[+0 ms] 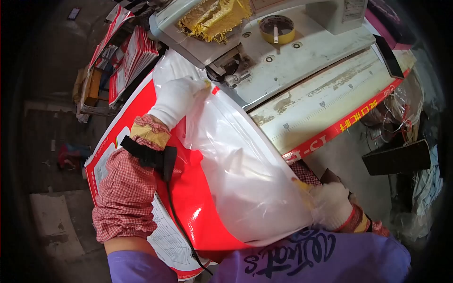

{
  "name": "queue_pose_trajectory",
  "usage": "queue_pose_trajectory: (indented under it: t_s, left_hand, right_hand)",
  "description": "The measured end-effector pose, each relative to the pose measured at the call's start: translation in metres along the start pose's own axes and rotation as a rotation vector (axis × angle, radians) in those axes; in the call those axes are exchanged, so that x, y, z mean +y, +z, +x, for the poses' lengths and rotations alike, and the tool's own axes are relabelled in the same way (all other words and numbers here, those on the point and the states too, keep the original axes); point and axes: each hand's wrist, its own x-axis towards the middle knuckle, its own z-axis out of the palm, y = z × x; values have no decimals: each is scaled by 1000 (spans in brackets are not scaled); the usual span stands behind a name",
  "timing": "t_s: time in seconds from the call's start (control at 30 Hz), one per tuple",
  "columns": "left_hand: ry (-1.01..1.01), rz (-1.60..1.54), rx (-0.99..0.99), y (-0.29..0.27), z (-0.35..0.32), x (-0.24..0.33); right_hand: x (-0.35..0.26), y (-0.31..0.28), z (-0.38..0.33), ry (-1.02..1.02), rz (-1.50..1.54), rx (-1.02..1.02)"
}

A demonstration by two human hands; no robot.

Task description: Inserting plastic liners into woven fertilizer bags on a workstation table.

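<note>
A red and clear plastic bag [236, 174] lies stretched beside the sewing machine [264, 42]: gloved left hand [177, 99] pinches its far end near the needle, right hand [330, 205] grips the near corner, keeping it taut.

Clear bag [245, 174] hides the right hand's [332, 205] fingers and the red sack's middle.

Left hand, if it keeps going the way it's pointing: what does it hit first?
Likely the sewing head's presser area. The left hand holds the clear bag's top edge, fingers aimed up-right at that metal mechanism. Nothing else shows between them, though depth is unclear.
</note>
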Motion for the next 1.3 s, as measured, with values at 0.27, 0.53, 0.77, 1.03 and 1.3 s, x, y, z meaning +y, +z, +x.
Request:
queue_pose_trajectory:
  t_s: [0.27, 0.53, 0.77, 1.03, 1.3]
  left_hand:
    - [-8, 32, 414, 31, 90, -92]
    - [-87, 241, 480, -91, 73, -109]
    - [300, 433, 76, -158, -36, 50]
    - [887, 27, -711, -187, -59, 175]
    - [354, -153, -1404, -201, -69, 109]
  right_hand:
    - [-18, -9, 84, -423, -132, 128]
    - [-80, -3, 226, -124, -341, 202]
    - [-60, -51, 266, -364, -405, -218]
    - [-44, -36, 306, -650, -637, -140]
    - [-62, -38, 280, -432, -731, -164]
